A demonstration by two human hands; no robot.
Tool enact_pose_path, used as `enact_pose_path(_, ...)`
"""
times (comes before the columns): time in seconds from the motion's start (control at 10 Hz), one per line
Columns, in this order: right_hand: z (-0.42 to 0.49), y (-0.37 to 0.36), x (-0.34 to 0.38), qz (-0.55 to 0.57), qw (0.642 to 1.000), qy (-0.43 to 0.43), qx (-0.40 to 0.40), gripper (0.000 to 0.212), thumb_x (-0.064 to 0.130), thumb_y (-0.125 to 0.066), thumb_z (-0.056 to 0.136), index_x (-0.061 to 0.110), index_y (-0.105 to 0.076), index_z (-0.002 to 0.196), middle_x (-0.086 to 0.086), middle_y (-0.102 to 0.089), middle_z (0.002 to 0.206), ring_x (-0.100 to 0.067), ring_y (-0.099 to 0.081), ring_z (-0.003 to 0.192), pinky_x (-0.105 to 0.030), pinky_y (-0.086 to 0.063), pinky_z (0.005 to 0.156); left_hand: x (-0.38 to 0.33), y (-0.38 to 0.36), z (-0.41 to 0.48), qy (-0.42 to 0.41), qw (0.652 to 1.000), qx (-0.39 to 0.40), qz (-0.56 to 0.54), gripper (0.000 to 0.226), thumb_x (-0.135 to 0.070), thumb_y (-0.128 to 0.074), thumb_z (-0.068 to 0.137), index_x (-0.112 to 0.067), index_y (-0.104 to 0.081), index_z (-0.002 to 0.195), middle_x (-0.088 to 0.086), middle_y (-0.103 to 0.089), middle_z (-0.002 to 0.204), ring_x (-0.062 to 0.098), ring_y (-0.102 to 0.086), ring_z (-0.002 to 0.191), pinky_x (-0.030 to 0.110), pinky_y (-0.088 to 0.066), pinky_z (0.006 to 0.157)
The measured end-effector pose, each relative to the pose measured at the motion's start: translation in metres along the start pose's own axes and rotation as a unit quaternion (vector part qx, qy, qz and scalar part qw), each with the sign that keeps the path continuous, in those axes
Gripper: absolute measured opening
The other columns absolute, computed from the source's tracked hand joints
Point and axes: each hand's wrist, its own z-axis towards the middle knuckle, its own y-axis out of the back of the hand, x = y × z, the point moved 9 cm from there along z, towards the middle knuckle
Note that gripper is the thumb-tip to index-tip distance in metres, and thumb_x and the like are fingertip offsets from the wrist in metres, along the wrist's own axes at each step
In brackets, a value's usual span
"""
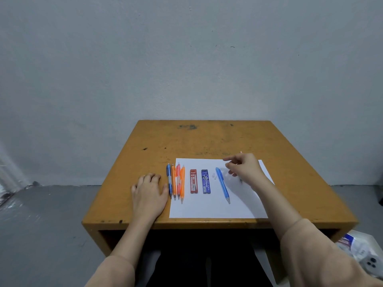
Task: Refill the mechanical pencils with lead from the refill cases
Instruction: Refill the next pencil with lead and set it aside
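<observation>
Wood, ochre and scuffed, forms our square desk (207, 139); a white paper sheet (207, 208) lies near its front edge, with broad wood beyond. Four slim plastic pencils line the sheet's left edge: one dark blue pencil (169, 180) and three orange pencils (179, 181). A light blue pencil (222, 184) lies apart, beside two white caps (214, 176). Between sit a flat red refill case (194, 181) and a blue refill case (205, 181). Our left hand (149, 193) rests on wood, fingers loosely bent together; our right hand (245, 168) grips a thin pencil (241, 180), forefinger outstretched.
</observation>
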Motion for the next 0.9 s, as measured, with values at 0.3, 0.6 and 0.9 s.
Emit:
enact_pose_path(0.3,0.002,-0.020,0.029,-0.062,0.993,0.073,0.070,0.019,0.011,-0.063,0.088,0.016,-0.071,0.103,0.000,-0.066,0.083,-0.013,-0.059,0.077,-0.018,-0.045,0.065,0.000,0.000,0.001,0.001,1.000,-0.002,-0.001,0.049,-0.046,-0.041,0.096,-0.022,-0.046,0.139,-0.004,-0.044,0.142,0.013,-0.032,0.133,0.037,-0.025,0.109)
enact_pose_path(0.6,0.004,-0.063,0.042,-0.169,0.963,0.116,0.175,0.033,0.021,-0.068,0.087,0.020,-0.065,0.120,0.001,-0.064,0.116,-0.012,-0.052,0.111,-0.023,-0.042,0.085,0.001,-0.001,0.001,0.002,1.000,0.000,0.001,0.049,-0.047,-0.040,0.096,-0.023,-0.045,0.138,-0.006,-0.044,0.141,0.013,-0.031,0.133,0.036,-0.025,0.109)
enact_pose_path(0.9,0.004,-0.087,0.039,-0.309,0.910,0.136,0.240,0.071,0.037,-0.077,0.077,0.021,-0.047,0.140,0.002,-0.050,0.139,-0.018,-0.029,0.133,-0.036,-0.033,0.101,0.001,0.000,0.001,-0.003,1.000,-0.006,-0.003,0.048,-0.047,-0.040,0.096,-0.024,-0.046,0.138,-0.006,-0.044,0.141,0.012,-0.031,0.132,0.036,-0.026,0.108)
